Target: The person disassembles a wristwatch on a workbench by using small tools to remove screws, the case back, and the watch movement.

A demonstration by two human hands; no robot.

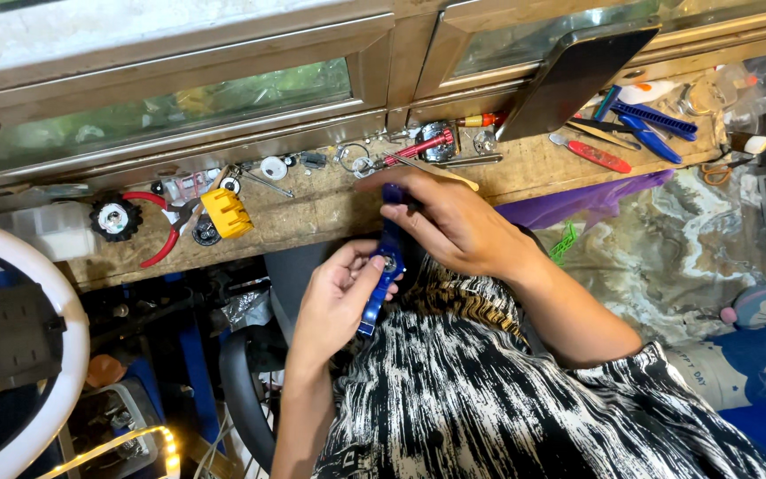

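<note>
Gripping a blue tool [386, 257], both hands' fingers [361, 270] are clamped around it, top and bottom.

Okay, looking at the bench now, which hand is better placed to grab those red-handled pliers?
Probably the left hand. It grips the lower end of the blue tool and sits nearer the red-handled pliers on the wooden bench. The right hand holds the tool's top, farther away.

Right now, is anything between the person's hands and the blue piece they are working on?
Nothing visible. The left hand and the right hand both hold the blue piece directly, above the lap, clear of the cluttered wooden bench.
</note>
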